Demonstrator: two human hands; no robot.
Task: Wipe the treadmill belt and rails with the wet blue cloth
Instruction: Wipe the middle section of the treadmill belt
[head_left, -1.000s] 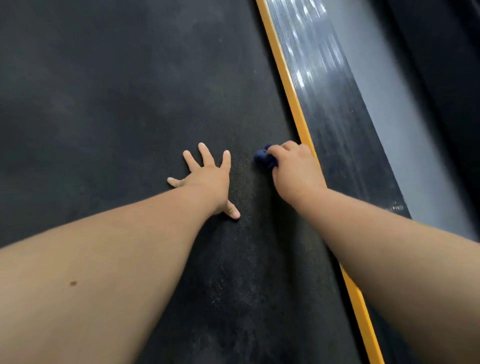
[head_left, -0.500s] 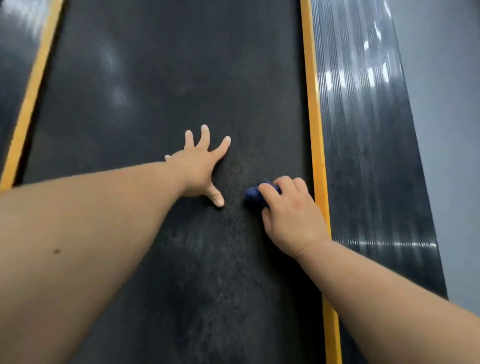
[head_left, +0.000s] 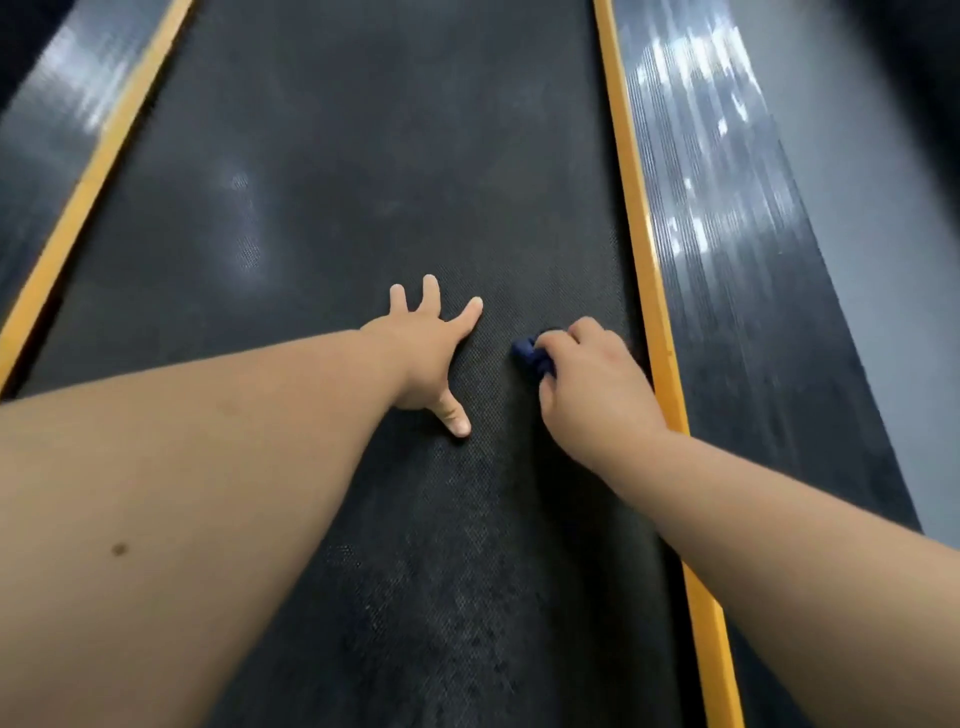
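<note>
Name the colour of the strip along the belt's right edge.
The strip is yellow-orange, shown best in the head view.

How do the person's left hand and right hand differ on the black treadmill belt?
The left hand lies flat with fingers spread and holds nothing; the right hand is curled round the bunched dark blue cloth. The left hand sits near the middle of the black textured belt; the right hand is beside the yellow edge strip. Both rest on the belt.

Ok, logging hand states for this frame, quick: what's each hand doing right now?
Left hand: open, fingers spread flat on the treadmill belt.
Right hand: closed round the blue cloth, down on the belt.
</note>
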